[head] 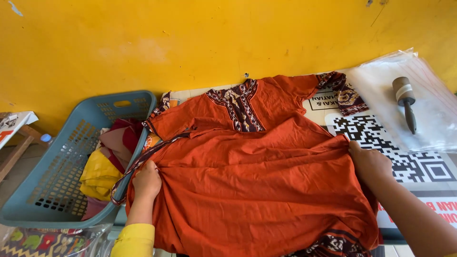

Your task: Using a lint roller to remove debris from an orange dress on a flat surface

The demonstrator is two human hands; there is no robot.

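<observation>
An orange-red dress (252,181) with dark patterned trim at the neck, sleeves and hem lies spread on the table, collar toward the yellow wall. My left hand (146,180) grips the fabric at its left side edge, next to the basket. My right hand (369,162) pinches the cloth at the right side edge, where it lies over a printed sheet with a black-and-white square code (409,157).
A blue-grey plastic laundry basket (62,162) at the left holds yellow and maroon clothes. Clear plastic bags (428,109) lie at the right with a grey-handled lint roller (405,100) on them. The yellow wall (190,38) runs behind the table.
</observation>
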